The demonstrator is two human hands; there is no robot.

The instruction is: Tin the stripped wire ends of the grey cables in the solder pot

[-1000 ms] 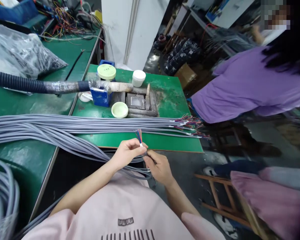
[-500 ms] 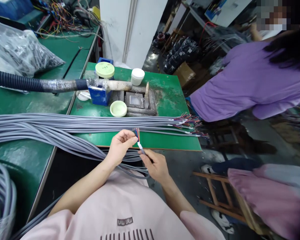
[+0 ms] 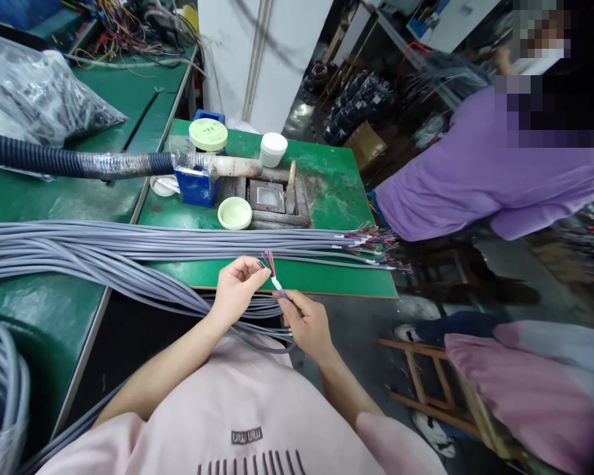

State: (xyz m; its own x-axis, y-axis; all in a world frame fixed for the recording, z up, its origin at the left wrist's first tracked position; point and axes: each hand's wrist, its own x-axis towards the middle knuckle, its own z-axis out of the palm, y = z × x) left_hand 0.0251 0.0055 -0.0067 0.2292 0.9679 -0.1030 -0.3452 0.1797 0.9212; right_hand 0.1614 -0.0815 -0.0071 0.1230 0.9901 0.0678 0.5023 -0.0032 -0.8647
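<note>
Near the bench's front edge, a grey multi-core cable (image 3: 277, 285) points its fanned, coloured wires upward; a white band wraps it below them. My right hand (image 3: 307, 322) pinches the grey jacket between thumb and fingers. At the wires, my left hand (image 3: 240, 282) is closed, thumb against forefinger, with the wire strands between or right beside the fingertips. Behind my hands a bundle of grey cables (image 3: 193, 241) lies across the bench, its stripped, coloured wire ends (image 3: 371, 239) to the right. More grey cables hang below my left wrist.
On the green bench (image 3: 336, 280) sit a square metal pot (image 3: 267, 198), a pale green bowl (image 3: 235, 214), a white tub (image 3: 273, 150) and a blue box (image 3: 197, 187) under a ribbed hose (image 3: 123, 166). Two people are at the right, near a wooden stool (image 3: 428, 376).
The cable end has tilted slightly, and my left fingertips have shifted a little at the wires. My right hand keeps its hold on the jacket.
</note>
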